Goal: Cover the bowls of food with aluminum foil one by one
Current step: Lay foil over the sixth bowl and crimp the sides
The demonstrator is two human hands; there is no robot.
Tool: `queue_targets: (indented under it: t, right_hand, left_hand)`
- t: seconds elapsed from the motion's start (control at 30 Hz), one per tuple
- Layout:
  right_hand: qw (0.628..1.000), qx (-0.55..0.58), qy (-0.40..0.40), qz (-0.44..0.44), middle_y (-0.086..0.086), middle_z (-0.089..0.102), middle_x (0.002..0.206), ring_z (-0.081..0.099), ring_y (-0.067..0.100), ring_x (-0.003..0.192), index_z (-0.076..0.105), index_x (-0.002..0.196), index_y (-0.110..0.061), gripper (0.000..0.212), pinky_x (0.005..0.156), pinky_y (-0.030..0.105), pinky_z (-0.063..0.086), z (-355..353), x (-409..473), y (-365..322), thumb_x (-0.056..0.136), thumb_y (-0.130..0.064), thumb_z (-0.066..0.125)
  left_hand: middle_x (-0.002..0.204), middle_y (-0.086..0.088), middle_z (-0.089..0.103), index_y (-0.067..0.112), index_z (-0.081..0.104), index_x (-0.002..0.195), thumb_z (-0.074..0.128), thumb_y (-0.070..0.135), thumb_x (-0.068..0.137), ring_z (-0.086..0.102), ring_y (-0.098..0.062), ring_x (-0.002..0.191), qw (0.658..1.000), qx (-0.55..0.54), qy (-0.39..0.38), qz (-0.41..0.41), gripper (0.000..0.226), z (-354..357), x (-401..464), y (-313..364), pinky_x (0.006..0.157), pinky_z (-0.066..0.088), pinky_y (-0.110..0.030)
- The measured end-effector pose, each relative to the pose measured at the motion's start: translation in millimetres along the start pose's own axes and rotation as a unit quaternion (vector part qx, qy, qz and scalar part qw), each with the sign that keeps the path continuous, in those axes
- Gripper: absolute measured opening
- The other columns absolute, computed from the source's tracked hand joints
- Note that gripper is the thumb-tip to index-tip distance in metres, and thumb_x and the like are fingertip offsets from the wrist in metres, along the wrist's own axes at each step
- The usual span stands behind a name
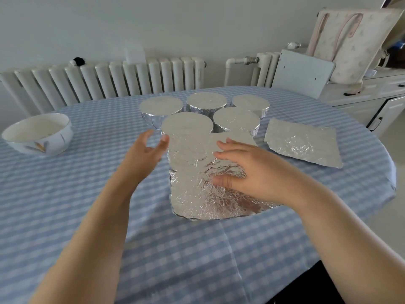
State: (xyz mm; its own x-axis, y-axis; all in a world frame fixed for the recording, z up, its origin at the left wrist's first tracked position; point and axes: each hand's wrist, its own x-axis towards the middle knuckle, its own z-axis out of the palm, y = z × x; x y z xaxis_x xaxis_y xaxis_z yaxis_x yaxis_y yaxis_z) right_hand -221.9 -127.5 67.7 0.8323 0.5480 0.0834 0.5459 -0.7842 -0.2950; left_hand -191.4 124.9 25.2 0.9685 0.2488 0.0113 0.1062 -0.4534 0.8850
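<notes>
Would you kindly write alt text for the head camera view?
A person's right hand presses on a foil sheet draped over something on a blue checked table, left hand open beside it. Behind stand five foil-covered bowls; an uncovered bowl sits left, a spare sheet right.

Your tablecloth (87, 216): light blue and white check. Foil sheet (197, 172) under your right hand (247, 172): crinkled silver, pinkish reflection near your fingers. Second foil sheet (304, 142): same silver. Five foil-covered bowls (187, 123): matte silver-grey tops. Uncovered bowl (39, 137): white, orange and grey leaf motif on its side. Radiator (105, 80): white.
</notes>
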Motion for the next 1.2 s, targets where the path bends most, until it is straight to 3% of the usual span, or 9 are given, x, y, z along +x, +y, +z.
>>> queue_targets:
  t: [0.07, 0.13, 0.2, 0.27, 0.33, 0.43, 0.67, 0.93, 1.2]
  right_hand:
    - [1.0, 0.006, 0.012, 0.001, -0.024, 0.02, 0.157, 0.009, -0.013, 0.142, 0.04, 0.146, -0.035, 0.066, 0.116, 0.017, 0.01, -3, -2, 4, 0.088, -0.063, 0.049]
    - [1.0, -0.02, 0.013, -0.002, -0.022, 0.019, 0.158, 0.009, -0.009, 0.143, 0.037, 0.148, -0.033, 0.059, 0.11, 0.013, 0.006, -7, -2, 6, 0.094, -0.055, 0.046]
    - [0.998, -0.064, 0.008, -0.014, -0.014, 0.016, 0.161, 0.007, -0.001, 0.147, 0.033, 0.151, -0.028, 0.054, 0.11, 0.014, 0.005, -8, 5, 7, 0.1, -0.043, 0.043]
    - [0.993, -0.11, -0.011, -0.026, -0.007, 0.011, 0.163, 0.004, 0.008, 0.15, 0.025, 0.154, -0.023, 0.053, 0.117, 0.022, 0.003, -4, 13, 9, 0.103, -0.034, 0.037]
    - [0.988, -0.145, -0.048, -0.023, -0.004, 0.002, 0.165, -0.001, 0.012, 0.151, 0.014, 0.156, -0.021, 0.055, 0.12, 0.03, 0.001, 4, 18, 10, 0.104, -0.029, 0.03]
    - [0.987, -0.144, -0.076, -0.011, -0.002, -0.004, 0.165, -0.008, 0.011, 0.15, 0.004, 0.157, -0.018, 0.058, 0.122, 0.03, -0.002, 17, 19, 12, 0.104, -0.035, 0.024]
    - [0.983, -0.138, -0.123, 0.01, -0.001, -0.015, 0.163, -0.017, 0.008, 0.148, -0.004, 0.156, -0.016, 0.066, 0.121, 0.028, -0.009, 30, 18, 17, 0.102, -0.048, 0.018]
    - [0.98, -0.146, -0.133, 0.005, -0.003, -0.014, 0.163, -0.017, 0.007, 0.148, -0.001, 0.156, -0.017, 0.072, 0.121, 0.029, -0.008, 27, 15, 16, 0.099, -0.057, 0.017]
    - [0.987, -0.104, -0.114, -0.045, -0.008, -0.026, 0.158, -0.028, 0.003, 0.143, -0.014, 0.154, -0.02, 0.116, 0.121, 0.029, -0.011, 16, 29, 20, 0.063, -0.091, 0.003]
  left_hand:
    - [0.067, 0.007, 0.056, 0.021, 0.051, 0.131, 0.053, 0.057, 0.091, 0.06, -0.006, 0.066, 0.989, 0.027, 0.123, 0.073, 0.054, -9, -4, 7, 0.071, 0.05, -0.036]
    - [0.065, 0.01, 0.055, 0.021, 0.059, 0.111, 0.056, 0.035, 0.097, 0.051, -0.001, 0.056, 0.967, 0.058, 0.172, 0.177, 0.021, -10, -15, 26, 0.061, 0.042, -0.031]
    - [0.087, 0.009, 0.066, 0.021, 0.062, 0.111, 0.054, 0.028, 0.097, 0.059, -0.001, 0.076, 0.952, 0.131, 0.094, 0.259, 0.018, -1, -27, 48, 0.074, 0.048, -0.03]
    - [0.123, 0.0, 0.063, 0.017, 0.056, 0.129, 0.042, 0.033, 0.1, 0.058, -0.014, 0.113, 0.913, 0.271, -0.024, 0.305, 0.036, 18, -34, 59, 0.098, 0.044, -0.035]
    - [0.155, -0.007, 0.037, 0.013, 0.031, 0.15, 0.028, 0.035, 0.104, 0.032, -0.019, 0.143, 0.857, 0.404, -0.103, 0.302, 0.051, 39, -37, 56, 0.117, 0.023, -0.036]
    - [0.165, -0.006, 0.003, 0.01, 0.004, 0.156, 0.019, 0.04, 0.105, 0.002, -0.016, 0.151, 0.816, 0.483, -0.147, 0.282, 0.061, 53, -39, 43, 0.122, 0.001, -0.033]
    - [0.163, -0.005, -0.013, 0.011, -0.001, 0.156, 0.016, 0.044, 0.104, -0.01, -0.014, 0.15, 0.803, 0.498, -0.19, 0.266, 0.064, 50, -40, 30, 0.122, -0.006, -0.033]
    - [0.163, -0.003, -0.014, 0.013, -0.001, 0.156, 0.015, 0.043, 0.104, -0.011, -0.013, 0.15, 0.795, 0.504, -0.187, 0.282, 0.063, 48, -40, 27, 0.121, -0.007, -0.031]
    - [0.162, -0.002, -0.016, 0.015, -0.007, 0.156, 0.015, 0.047, 0.103, -0.013, -0.013, 0.15, 0.789, 0.509, -0.211, 0.271, 0.065, 43, -42, 29, 0.121, -0.008, -0.03]
